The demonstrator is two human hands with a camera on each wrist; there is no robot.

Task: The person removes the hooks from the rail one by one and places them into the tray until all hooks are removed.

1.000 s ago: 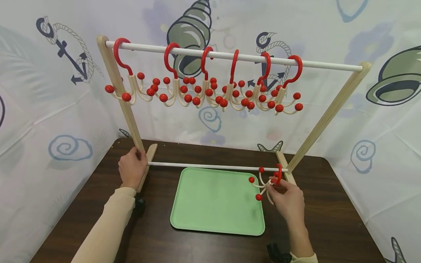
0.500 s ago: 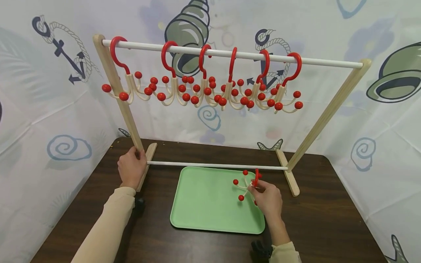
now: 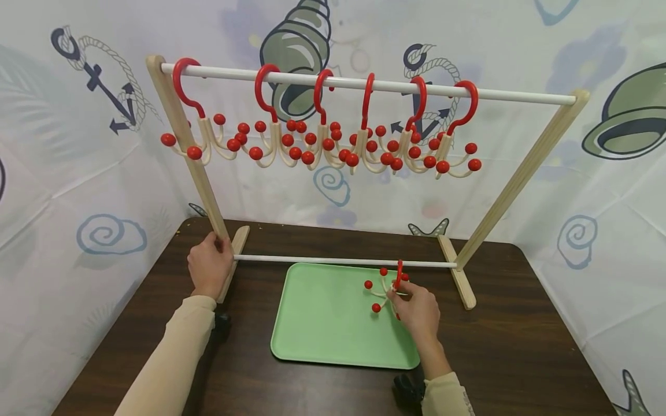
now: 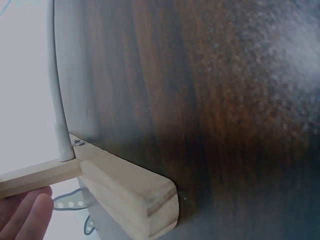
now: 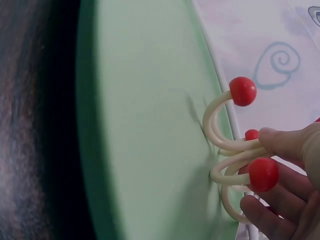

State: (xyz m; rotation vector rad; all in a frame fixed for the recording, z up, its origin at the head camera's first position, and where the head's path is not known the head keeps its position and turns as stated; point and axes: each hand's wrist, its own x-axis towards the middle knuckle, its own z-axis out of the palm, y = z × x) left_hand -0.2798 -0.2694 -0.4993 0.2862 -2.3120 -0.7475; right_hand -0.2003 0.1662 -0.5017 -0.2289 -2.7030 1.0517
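Hook with red top loop and cream curved arms tipped with red balls (image 3: 387,286), pinched in the right hand (image 3: 418,309), fingers (image 5: 280,145) curled round the cream arms. Held just above the far right part of the flat green plastic tray (image 3: 322,323), red balls pointing left, so nothing catches. Not resting on the tray as far as can be told.

Left hand (image 3: 208,268) wrapped round the bottom of the left wooden post (image 3: 189,156) of the wooden rack, likely to keep it from tipping. Only fingertips (image 4: 25,212) seen from the left wrist, beside the wooden foot (image 4: 130,192).

Six more red-and-cream hooks (image 3: 317,138) up on the white top rail (image 3: 364,86). Low white rail (image 3: 338,261) just behind the held hook, close enough to bump. Dark brown worktop (image 3: 520,346) under it all.
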